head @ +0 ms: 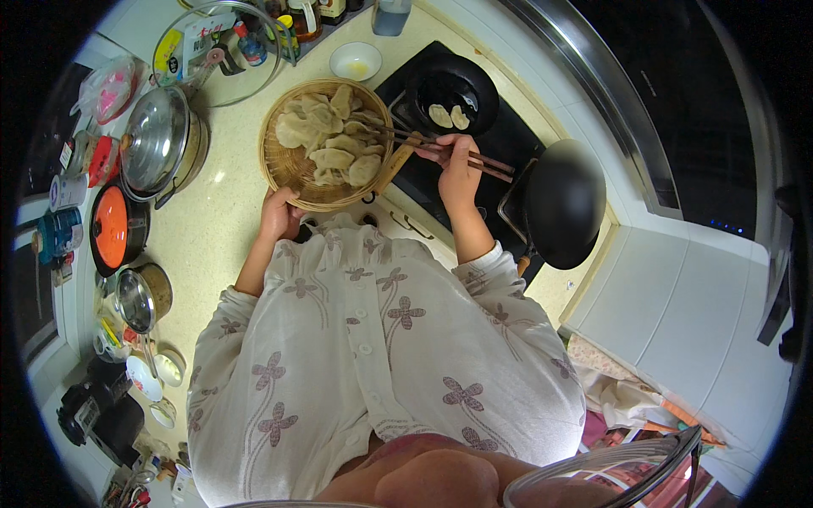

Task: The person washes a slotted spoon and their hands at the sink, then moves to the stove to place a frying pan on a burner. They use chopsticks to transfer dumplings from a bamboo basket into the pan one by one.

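Note:
My left hand [281, 213] grips the near rim of a round wicker basket [270, 152], holding it beside the stove. Dumplings [333, 159] are heaped in the basket. In my right hand [458, 162] is a pair of wooden chopsticks [489, 166], their tips over the dumplings at the basket's right side. Two dumplings [439, 115] lie apart from the heap in a black frying pan [489, 95] on the stove's far burner. The pan's wooden handle [395, 166] points towards me, passing beneath the chopsticks by the basket's right edge.
A black wok [562, 209] stands on the right of the black stove [422, 184]. Beyond the basket is a white bowl [356, 61] with some yellow liquid. A glass lid [273, 63] stands at the back left. Along the left are a lidded pot [155, 136] and a smaller saucepan [143, 298].

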The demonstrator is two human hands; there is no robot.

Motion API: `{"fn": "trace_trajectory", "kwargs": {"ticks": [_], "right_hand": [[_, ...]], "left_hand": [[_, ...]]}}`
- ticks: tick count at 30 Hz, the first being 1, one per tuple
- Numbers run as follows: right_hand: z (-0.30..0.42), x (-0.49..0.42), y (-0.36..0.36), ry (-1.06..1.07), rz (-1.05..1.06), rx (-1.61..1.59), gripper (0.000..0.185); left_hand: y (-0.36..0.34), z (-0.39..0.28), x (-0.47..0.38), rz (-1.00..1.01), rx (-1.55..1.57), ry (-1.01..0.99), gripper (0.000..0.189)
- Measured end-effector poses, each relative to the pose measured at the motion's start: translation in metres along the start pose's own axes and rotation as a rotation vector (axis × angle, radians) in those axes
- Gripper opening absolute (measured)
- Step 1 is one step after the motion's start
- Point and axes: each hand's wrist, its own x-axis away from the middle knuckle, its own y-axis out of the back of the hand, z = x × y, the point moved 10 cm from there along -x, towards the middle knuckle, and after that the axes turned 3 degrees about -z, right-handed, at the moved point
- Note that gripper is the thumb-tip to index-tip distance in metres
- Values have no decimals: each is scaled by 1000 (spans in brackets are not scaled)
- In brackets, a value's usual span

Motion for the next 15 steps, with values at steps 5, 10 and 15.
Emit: {"fn": "trace_trajectory", "kwargs": {"ticks": [5,10,15], "right_hand": [[-6,1,6,49,-94,18,36],[1,-3,5,67,-89,25,39],[5,-14,5,15,-126,97,44]], "left_hand": [[0,1,1,5,29,2,9],[-5,0,5,-25,39,12,12],[1,1,4,-85,59,13,17]]}}
